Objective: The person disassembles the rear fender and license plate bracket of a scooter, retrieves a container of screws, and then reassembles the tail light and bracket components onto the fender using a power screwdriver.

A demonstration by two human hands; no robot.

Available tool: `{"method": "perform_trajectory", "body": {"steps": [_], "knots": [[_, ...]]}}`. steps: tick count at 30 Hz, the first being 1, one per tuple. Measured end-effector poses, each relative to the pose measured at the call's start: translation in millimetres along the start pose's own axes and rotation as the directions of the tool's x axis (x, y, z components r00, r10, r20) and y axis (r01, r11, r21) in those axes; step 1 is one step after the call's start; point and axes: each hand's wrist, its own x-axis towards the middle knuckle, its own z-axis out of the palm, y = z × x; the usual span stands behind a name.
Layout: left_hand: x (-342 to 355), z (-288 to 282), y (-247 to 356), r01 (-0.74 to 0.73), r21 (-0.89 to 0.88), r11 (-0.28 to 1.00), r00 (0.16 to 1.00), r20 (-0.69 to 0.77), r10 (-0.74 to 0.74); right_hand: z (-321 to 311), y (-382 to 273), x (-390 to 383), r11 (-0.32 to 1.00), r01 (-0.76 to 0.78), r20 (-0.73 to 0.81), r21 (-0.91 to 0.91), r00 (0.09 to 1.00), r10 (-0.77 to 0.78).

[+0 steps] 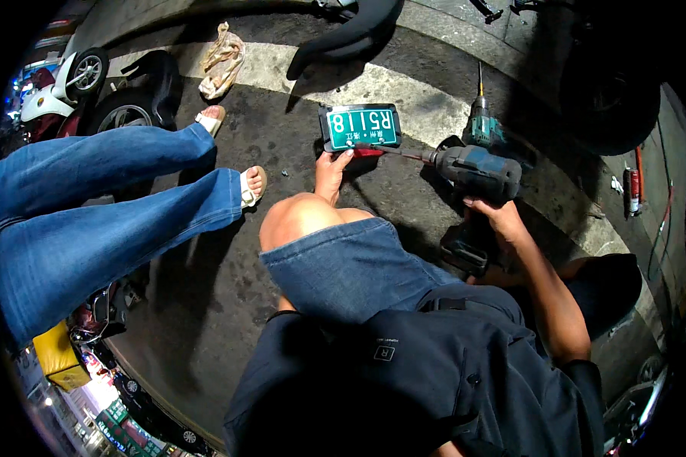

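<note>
Head view: left fingers (pixel 345 158) pinch the licence plate (pixel 364 128) by its near edge, right fingers (pixel 476 203) wrap the cordless driver (pixel 476 172) right of it, whose bit (pixel 402 152) should seat squarely.

Dark, stained ground (pixel 198 206) is carrying these things, and a broad pale stripe (pixel 270 61) is curving across it. Toward the ground's far left corner, a crumpled whitish plastic bag (pixel 222 61) is lying on the stripe. Nearer the left edge, another person's white sandals (pixel 248 190) are pressing on the ground. Toward the far right corner, a teal power drill (pixel 482 128) is resting, its long bit pointing toward the far edge. By the right edge, a red tube (pixel 633 190) is lying.
</note>
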Motion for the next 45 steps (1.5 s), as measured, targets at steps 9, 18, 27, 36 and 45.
{"method": "perform_trajectory", "body": {"steps": [9, 18, 27, 36, 45], "knots": [[5.9, 6.4, 12.2, -0.15, 0.286, 0.946, 0.986, -0.026, 0.164, 6.8, 4.0, 6.1, 0.995, 0.054, -0.018, -0.084, 0.998, -0.056], [12.7, 19.9, 33.3, -0.186, 0.434, 0.881, 0.982, 0.055, 0.181, 8.5, -62.9, -9.0, 0.778, 0.435, 0.15, -0.452, 0.897, -0.415], [26.0, 21.6, 31.8, -0.152, 0.657, 0.738, 0.986, 0.043, 0.164, 4.2, -39.8, -0.1, 0.959, 0.141, -0.045, -0.247, 0.987, -0.157], [31.9, 17.1, 33.4, -0.185, 0.437, 0.88, 0.981, 0.141, 0.136, 10.8, -43.3, -5.1, 0.977, 0.094, -0.026, -0.189, 0.995, -0.101], [18.6, 21.1, 22.4, -0.09, 0.05, 0.995, 0.992, 0.089, 0.086, 27.0, -29.6, -9.0, 0.974, 0.086, -0.081, -0.21, 0.991, -0.105]]}}
